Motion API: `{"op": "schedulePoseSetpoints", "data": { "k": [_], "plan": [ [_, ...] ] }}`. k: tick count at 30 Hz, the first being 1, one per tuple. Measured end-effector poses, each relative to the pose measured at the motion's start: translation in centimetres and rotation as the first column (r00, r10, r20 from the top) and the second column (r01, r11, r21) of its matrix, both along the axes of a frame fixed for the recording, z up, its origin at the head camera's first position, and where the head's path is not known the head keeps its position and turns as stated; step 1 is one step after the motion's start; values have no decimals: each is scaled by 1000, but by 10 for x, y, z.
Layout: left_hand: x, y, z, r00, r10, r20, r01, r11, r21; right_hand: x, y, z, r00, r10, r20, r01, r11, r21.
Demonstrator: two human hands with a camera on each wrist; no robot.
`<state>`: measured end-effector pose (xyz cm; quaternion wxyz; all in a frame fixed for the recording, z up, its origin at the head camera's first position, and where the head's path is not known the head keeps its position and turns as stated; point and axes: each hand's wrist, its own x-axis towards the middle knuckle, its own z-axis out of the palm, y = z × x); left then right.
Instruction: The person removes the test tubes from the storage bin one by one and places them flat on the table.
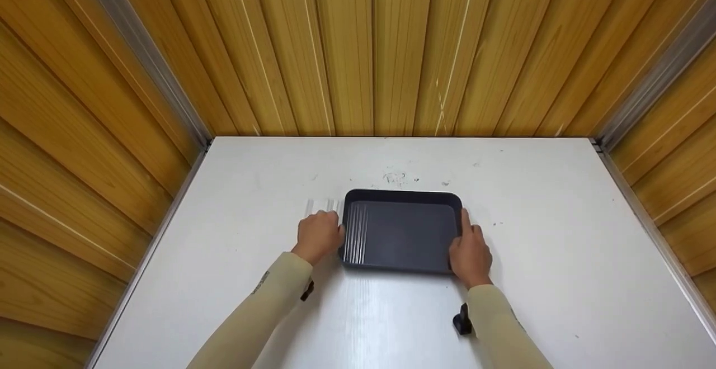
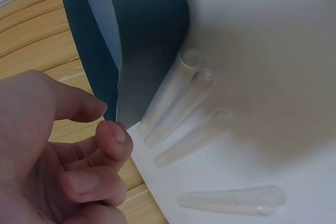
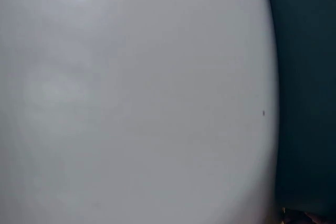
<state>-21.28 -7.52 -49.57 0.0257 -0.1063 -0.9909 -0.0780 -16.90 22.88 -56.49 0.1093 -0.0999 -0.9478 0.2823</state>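
Observation:
A dark grey rectangular baking tray (image 1: 405, 237) is between my two hands on the white table. My left hand (image 1: 320, 237) pinches its left rim; in the left wrist view the thumb and forefinger meet at the edge of the tray (image 2: 149, 40), other fingers curled. My right hand (image 1: 471, 252) grips the right wall, forefinger stretched along the rim. Several clear plastic tubes (image 2: 181, 95) lie beside the tray's left side, partly hidden by my left hand in the head view. Pale stripes show inside the tray; whether tubes or reflections, I cannot tell.
The white table (image 1: 559, 246) has dark scuff marks behind the tray. Wood-patterned panels (image 1: 391, 50) stand behind the table and at both sides, with metal rails at the corners. The right wrist view shows mostly tabletop and the tray's dark wall (image 3: 307, 87).

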Motion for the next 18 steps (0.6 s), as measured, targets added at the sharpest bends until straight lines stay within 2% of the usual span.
{"op": "schedulePoseSetpoints", "data": {
  "k": [7,11,18],
  "plan": [
    [0,10,-1,1000,-23,-12,23,999,30,0,0,1,1000,-4,-4,4,1000,-8],
    [-1,14,-3,999,-39,-17,40,999,21,1,0,1,1000,0,-8,0,1000,-4],
    [-1,21,-5,999,-48,20,48,999,23,1,-1,2,1000,2,-7,-2,1000,-1]
  ]
}}
